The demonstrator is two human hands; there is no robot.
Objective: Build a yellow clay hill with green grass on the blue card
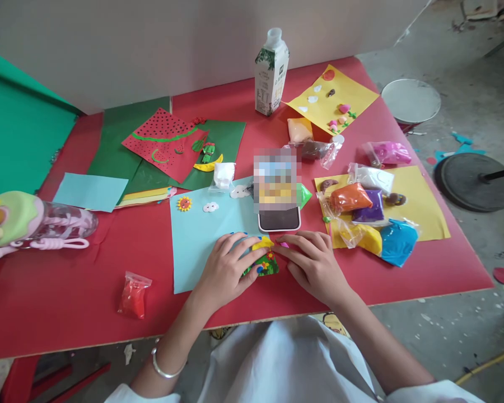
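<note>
My left hand (234,264) rests with spread fingers on a small card (274,265) decorated with green, red and yellow clay, beside a yellow clay piece (262,243). My right hand (313,260) is at the card's right side, its fingertips near the yellow piece and a small pink bit (284,244); whether they pinch anything is too small to tell. Under the card lies a light blue sheet (189,246) with a clay sun (184,204) and a white cloud (210,207). Just beyond my hands is a phone (279,219), its screen partly blurred.
Bagged clay in orange (350,197), purple (368,206) and blue (399,242) lies on a yellow sheet (428,207) at right. A carton bottle (271,73) stands at the back. At left are a red clay bag (133,295) and a clear bottle (67,219).
</note>
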